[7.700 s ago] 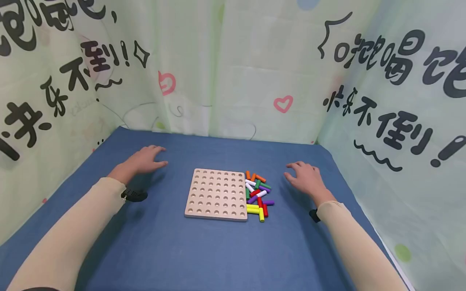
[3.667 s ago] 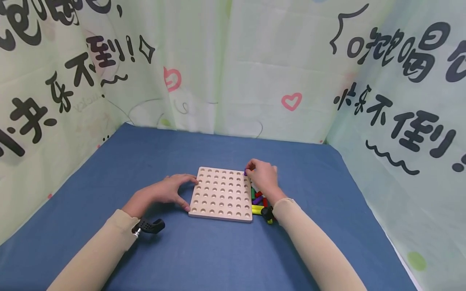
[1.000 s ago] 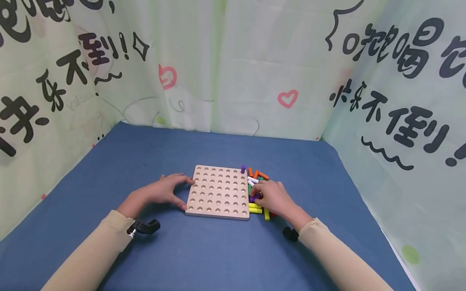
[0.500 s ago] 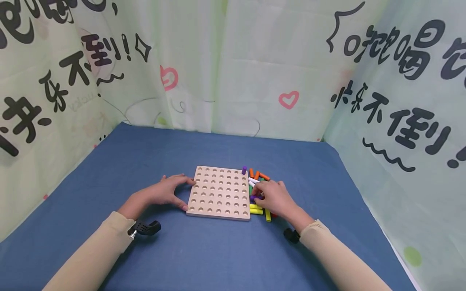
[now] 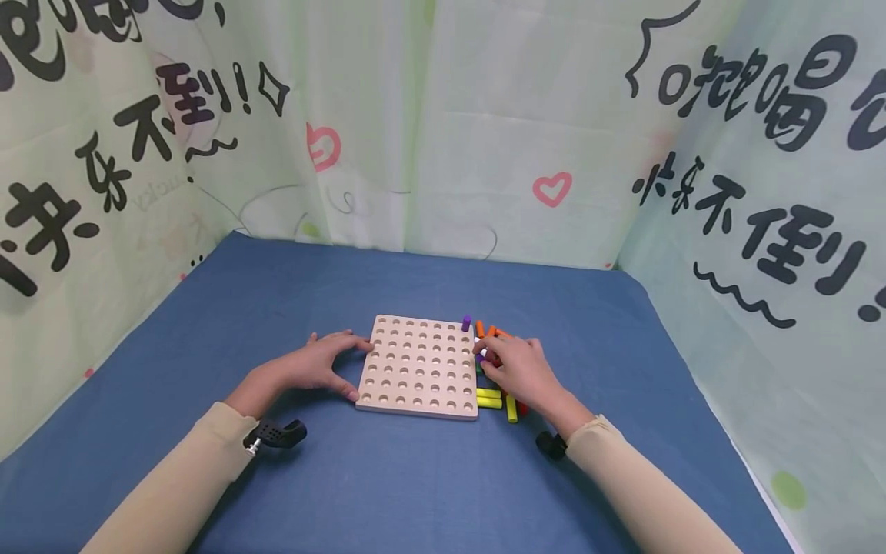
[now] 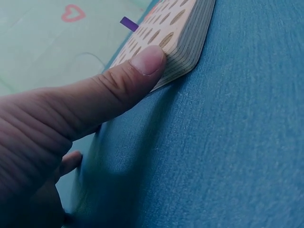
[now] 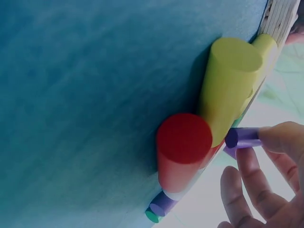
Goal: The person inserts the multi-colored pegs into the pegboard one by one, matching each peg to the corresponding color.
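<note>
The right hand [image 5: 515, 368] is pinching a purple peg [image 7: 247, 137] in a narrow grip of thumb and finger, perhaps leaving one end free for a hole of the wooden board [image 5: 410, 408]. The left hand [image 5: 314, 363] is resting with thumb and finger spread at the board's left edge, probably for steadying it on the tabletop [image 5: 415, 485]. Another purple peg [image 5: 467, 324] is standing in the far right corner hole, while loose pegs [image 5: 488, 402] are lying along the right edge, conveniently near the right hand.

Left hand [image 5: 313, 365] spread, right hand [image 5: 517, 368] in a pinch
</note>
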The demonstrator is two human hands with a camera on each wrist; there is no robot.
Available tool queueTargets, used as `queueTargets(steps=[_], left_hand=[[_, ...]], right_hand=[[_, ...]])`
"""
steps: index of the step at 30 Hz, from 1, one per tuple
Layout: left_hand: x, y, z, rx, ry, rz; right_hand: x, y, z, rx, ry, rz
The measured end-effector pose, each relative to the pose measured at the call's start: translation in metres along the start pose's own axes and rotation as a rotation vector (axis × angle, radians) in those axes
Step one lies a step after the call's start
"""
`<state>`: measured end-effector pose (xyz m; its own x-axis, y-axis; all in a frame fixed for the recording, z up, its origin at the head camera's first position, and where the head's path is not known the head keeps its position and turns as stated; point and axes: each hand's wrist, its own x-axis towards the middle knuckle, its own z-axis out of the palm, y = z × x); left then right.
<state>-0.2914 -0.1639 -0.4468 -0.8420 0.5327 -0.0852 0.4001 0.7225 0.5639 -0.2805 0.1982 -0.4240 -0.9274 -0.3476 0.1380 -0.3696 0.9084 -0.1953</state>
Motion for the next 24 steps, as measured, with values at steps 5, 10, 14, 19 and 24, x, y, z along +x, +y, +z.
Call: queueTargets(steps=[5, 10, 14, 19, 24], left_hand=[[-0.001, 0.0, 0.0, -0.001, -0.002, -0.009], [-0.002, 0.0, -0.001, -0.002, -0.002, -0.016], [-0.002, 0.0, -0.002, -0.003, -0.004, -0.019], [0.0, -0.001, -0.001, -0.003, -0.008, -0.001], [0.0, -0.002, -0.002, -0.006, -0.011, 0.003]], right_hand=[[0.005, 0.0, -0.001, 0.049, 0.036, 0.018], [0.009, -0.001, -0.005, 0.096, 0.046, 0.072], [0.012, -0.003, -0.006, 0.106, 0.052, 0.091], [0.017, -0.005, -0.007, 0.131, 0.061, 0.104], [0.026, -0.006, -0.006, 0.167, 0.062, 0.111]])
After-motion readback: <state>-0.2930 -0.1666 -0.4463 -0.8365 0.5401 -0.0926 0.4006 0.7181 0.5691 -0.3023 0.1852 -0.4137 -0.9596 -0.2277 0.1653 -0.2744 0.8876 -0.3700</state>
